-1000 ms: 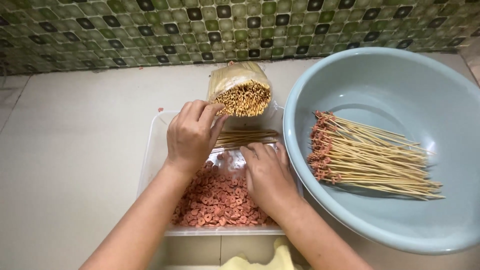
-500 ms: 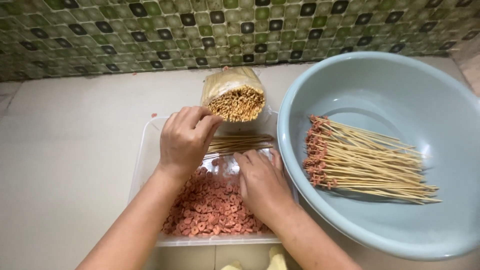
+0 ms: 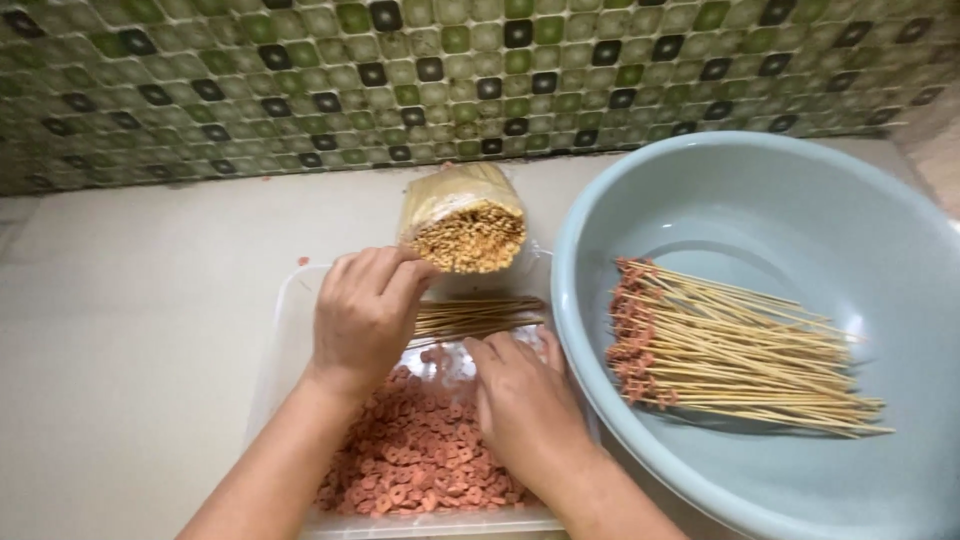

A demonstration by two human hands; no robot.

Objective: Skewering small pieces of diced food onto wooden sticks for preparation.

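Note:
A clear plastic tub holds several pink sausage slices. A few loose bamboo skewers lie across its far end. My left hand is curled over the left ends of those skewers, with the fingertips pinched together there. My right hand lies palm down over the slices, fingers together beside the skewers. What is under its fingers is hidden. Just beyond the tub lies a bag of bamboo skewers, cut ends facing me.
A large pale blue basin at the right touches the tub. It holds several skewers threaded with pink slices. A green mosaic tile wall runs along the back of the beige counter.
Everything has slid slightly down in the picture as the view shifted. Both hands stay in the same places over the tub.

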